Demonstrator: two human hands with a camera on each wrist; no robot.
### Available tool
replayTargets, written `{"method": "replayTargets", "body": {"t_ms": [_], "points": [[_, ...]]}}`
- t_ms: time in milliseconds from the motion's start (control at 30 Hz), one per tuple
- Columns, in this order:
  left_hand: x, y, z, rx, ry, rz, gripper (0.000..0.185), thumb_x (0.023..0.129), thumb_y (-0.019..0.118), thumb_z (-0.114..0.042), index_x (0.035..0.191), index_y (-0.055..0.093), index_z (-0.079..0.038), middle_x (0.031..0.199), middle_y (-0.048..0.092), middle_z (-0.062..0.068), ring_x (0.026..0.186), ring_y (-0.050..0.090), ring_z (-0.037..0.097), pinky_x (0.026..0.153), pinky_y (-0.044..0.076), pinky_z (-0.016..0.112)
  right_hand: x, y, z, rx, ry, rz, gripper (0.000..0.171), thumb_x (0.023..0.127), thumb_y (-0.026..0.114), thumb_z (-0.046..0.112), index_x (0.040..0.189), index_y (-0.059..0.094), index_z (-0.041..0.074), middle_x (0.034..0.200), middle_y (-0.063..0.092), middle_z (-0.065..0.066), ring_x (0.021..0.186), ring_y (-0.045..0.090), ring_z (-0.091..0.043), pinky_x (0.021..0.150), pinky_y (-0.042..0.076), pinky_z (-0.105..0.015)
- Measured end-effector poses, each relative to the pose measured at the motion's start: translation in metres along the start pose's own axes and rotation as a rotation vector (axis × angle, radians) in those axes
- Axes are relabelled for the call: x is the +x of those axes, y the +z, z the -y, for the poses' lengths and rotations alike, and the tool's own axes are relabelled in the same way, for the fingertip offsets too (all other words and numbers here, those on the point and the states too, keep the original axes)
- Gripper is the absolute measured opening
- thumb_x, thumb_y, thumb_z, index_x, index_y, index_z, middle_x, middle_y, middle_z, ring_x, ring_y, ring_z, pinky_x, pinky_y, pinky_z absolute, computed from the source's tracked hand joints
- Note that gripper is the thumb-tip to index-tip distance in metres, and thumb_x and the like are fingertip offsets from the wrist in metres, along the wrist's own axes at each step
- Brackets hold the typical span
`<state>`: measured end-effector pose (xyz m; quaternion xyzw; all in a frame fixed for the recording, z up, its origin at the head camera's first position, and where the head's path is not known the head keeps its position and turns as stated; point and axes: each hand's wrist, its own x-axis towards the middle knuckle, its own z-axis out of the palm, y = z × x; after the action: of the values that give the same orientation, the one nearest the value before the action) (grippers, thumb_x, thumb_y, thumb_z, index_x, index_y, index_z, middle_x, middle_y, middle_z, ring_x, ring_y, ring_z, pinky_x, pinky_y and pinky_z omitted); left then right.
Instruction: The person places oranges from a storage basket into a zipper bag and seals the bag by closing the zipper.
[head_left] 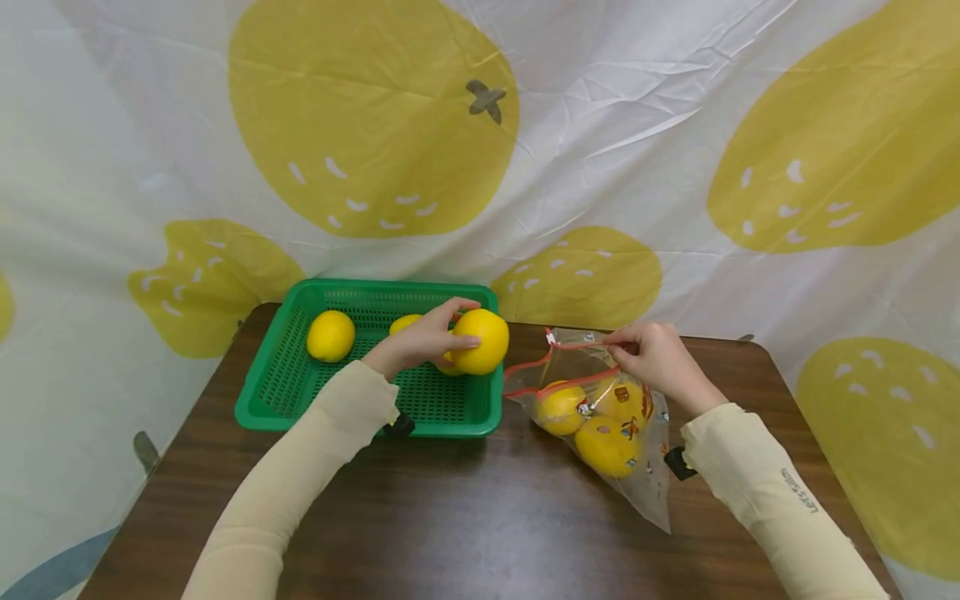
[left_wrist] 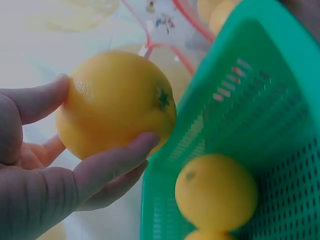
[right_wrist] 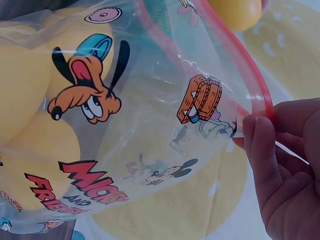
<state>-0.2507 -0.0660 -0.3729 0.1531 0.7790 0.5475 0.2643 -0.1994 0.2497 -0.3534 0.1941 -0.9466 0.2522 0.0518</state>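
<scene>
My left hand [head_left: 431,335] grips a round yellow orange [head_left: 482,342] between thumb and fingers, above the right end of a green plastic basket [head_left: 258,392]. In the left wrist view, a star-shaped stem mark shows on this held orange [left_wrist: 117,105]. A clear zip bag [head_left: 651,492] with red zip strips and cartoon prints lies to the right of the basket, its mouth spread apart toward it. My right hand [head_left: 663,362] pinches the bag's rim at the right corner of the mouth. Inside the bag sit three oranges [head_left: 609,446], seen through the plastic.
One orange [head_left: 331,336] rests at the basket's left end; others, such as this orange [left_wrist: 216,192], lie under my left hand, partly hidden. Basket and bag are on a dark wooden table [head_left: 480,517]. A white cloth [head_left: 585,150] with yellow fruit prints hangs behind.
</scene>
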Motion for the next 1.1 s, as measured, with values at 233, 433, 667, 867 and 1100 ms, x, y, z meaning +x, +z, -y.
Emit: {"method": "replayTargets", "body": {"t_ms": [233,433,667,867,1100], "points": [[0.012,0.023,-0.009,-0.015,0.019,0.004,0.061,0.089,0.058,-0.015,0.141,0.026,-0.016,0.14,0.025,0.016,0.118,0.042,0.035,0.077,0.051,0.048,0.0,0.0,0.0,0.008,-0.004,0.001,0.018,0.085,0.057,0.003,0.096,0.069,-0.003,0.075,0.066,-0.013,0.042,0.041,-0.009,0.041,0.037,-0.024],[0.02,0.041,-0.017,-0.024,0.019,0.01,0.059,0.088,0.059,-0.014,0.139,0.029,-0.016,0.139,0.026,0.016,0.116,0.044,0.036,0.077,0.051,0.049,0.0,-0.001,0.0,0.007,0.01,0.003,0.018,0.085,0.057,0.003,0.096,0.07,-0.002,0.073,0.066,-0.011,0.043,0.039,-0.009,0.041,0.035,-0.024],[0.028,0.058,-0.021,-0.032,0.026,0.039,0.059,0.089,0.058,-0.013,0.139,0.029,-0.015,0.138,0.032,0.016,0.114,0.045,0.034,0.075,0.051,0.048,-0.001,-0.002,0.001,0.023,0.025,0.014,0.018,0.086,0.056,0.003,0.097,0.069,-0.002,0.074,0.066,-0.012,0.041,0.038,-0.01,0.04,0.035,-0.023],[0.034,0.07,-0.022,0.089,0.072,0.042,0.059,0.088,0.059,-0.015,0.139,0.032,-0.011,0.137,0.037,0.014,0.114,0.044,0.029,0.076,0.051,0.04,0.001,-0.001,0.001,0.024,0.022,0.004,0.018,0.085,0.057,0.003,0.097,0.069,-0.003,0.075,0.066,-0.013,0.043,0.042,-0.012,0.041,0.037,-0.024],[0.04,0.084,-0.024,0.202,0.142,0.08,0.056,0.086,0.062,-0.013,0.136,0.037,-0.007,0.132,0.042,0.014,0.111,0.044,0.026,0.087,0.045,0.035,0.002,0.002,0.001,0.027,0.025,-0.009,0.017,0.084,0.058,0.004,0.096,0.07,-0.003,0.073,0.066,-0.013,0.042,0.043,-0.012,0.041,0.039,-0.024]]}}
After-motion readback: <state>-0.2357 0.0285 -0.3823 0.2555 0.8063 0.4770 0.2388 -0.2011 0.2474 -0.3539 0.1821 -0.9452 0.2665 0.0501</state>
